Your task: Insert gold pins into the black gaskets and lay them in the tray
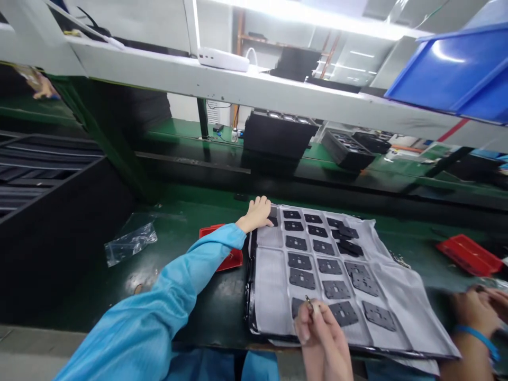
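Note:
My right hand (322,336) is above the near edge of the tray, pinching a small metal piece (308,300) between thumb and fingertips. It is too small to name more exactly. My left hand (257,214) lies over the tray's far left corner with its fingers stretched out. The thumb is beside a dark flat plate (273,220), partly covered by the hand. Below both hands is the black tray lined with a grey sheet (271,288) divided into compartments. Several flat black plates with holes, such as this plate (302,278), lie in the compartments; some overlap at the right.
A red bin (232,260) is partly hidden behind my left sleeve. Clear plastic bags (132,244) lie at left, near a large black box (75,211). At right are another red bin (469,254) and a co-worker's hands (478,309). A shelf (159,71) crosses above.

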`<state>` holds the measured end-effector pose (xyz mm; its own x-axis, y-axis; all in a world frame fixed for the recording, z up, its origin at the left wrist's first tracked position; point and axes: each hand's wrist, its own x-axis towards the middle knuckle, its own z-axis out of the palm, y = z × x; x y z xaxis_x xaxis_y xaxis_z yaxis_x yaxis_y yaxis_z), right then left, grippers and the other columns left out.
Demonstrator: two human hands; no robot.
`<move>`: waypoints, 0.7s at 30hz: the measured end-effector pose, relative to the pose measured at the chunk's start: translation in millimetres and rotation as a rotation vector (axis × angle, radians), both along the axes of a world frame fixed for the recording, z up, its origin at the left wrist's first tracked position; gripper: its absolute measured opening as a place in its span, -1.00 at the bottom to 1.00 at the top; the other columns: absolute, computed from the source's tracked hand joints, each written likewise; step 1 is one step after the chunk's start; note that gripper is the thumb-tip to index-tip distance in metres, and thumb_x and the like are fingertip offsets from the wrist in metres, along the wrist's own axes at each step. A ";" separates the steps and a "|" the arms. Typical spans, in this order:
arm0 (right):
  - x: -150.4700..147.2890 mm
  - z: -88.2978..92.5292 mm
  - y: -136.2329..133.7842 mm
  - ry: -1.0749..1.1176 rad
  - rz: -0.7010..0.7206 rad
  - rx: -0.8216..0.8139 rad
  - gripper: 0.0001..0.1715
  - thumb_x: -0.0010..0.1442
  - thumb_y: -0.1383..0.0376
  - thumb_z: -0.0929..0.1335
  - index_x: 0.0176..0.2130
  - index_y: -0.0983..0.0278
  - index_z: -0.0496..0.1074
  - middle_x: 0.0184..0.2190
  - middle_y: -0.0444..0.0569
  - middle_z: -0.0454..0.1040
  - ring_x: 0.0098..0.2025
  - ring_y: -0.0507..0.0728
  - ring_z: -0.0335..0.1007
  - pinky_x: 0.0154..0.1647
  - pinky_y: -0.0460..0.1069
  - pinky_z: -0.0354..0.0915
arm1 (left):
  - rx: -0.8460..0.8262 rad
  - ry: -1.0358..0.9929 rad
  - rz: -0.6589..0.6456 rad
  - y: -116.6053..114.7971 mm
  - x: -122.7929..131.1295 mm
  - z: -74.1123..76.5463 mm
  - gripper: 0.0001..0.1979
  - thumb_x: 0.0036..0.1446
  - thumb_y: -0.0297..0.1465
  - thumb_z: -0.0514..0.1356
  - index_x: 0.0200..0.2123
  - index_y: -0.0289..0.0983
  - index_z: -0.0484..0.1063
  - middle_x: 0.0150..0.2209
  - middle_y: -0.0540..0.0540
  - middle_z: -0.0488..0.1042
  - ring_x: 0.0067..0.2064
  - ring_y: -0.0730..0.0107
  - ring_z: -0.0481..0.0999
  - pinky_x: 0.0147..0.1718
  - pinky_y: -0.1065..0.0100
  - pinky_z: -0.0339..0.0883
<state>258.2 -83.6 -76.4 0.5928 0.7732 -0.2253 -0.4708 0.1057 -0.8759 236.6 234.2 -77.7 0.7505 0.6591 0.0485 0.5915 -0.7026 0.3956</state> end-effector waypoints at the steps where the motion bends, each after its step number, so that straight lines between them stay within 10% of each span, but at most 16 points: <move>1: 2.6 1.1 1.6 -0.011 0.008 0.008 -0.68 0.24 0.02 0.50 -0.27 0.18 0.46 -0.41 -0.14 0.36 -0.49 -0.04 0.14 -0.45 -0.10 0.14 | 0.005 -0.004 -0.004 -0.8 -3.2 -1.1 -0.62 0.14 -0.36 0.41 -0.02 -0.34 0.42 0.16 -0.26 0.34 0.20 -0.06 0.30 0.15 -0.05 0.24; 9: 10.8 2.2 6.5 -0.030 0.032 0.039 -0.70 0.21 0.03 0.53 -0.25 0.17 0.52 -0.35 -0.11 0.42 -0.45 -0.04 0.23 -0.42 -0.12 0.22 | -0.014 -0.210 -0.044 -14.3 -4.6 11.8 -0.90 0.14 -0.49 0.35 -0.28 -0.35 0.48 -0.09 -0.30 0.50 0.07 -0.10 0.43 0.08 -0.08 0.28; 15: 20.1 6.6 -0.8 -0.257 0.122 0.023 -0.82 0.20 0.11 0.54 -0.32 0.15 0.59 0.36 0.02 0.29 0.27 0.28 0.38 0.16 0.07 0.41 | -0.006 -0.614 -0.266 -120.2 -100.4 45.6 -0.78 0.31 -0.48 0.19 -0.25 -0.16 0.65 0.02 -0.19 0.65 0.20 0.01 0.53 0.20 -0.03 0.35; 21: -22.8 23.9 25.3 -0.123 0.411 0.108 -0.83 0.23 0.13 0.52 -0.31 0.16 0.59 -0.20 -0.02 0.52 -0.24 0.08 0.49 -0.21 -0.07 0.47 | -0.021 -0.785 0.001 -207.3 -186.1 42.8 -0.50 0.11 -0.64 0.37 -0.02 0.07 0.66 -0.08 -0.12 0.70 0.01 -0.04 0.66 0.18 -0.12 0.41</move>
<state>235.3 -58.3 -52.5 0.2486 0.9655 -0.0772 -0.3861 0.0257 -0.9221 50.5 26.9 -34.9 0.5010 0.6663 0.5523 0.1341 -0.6902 0.7111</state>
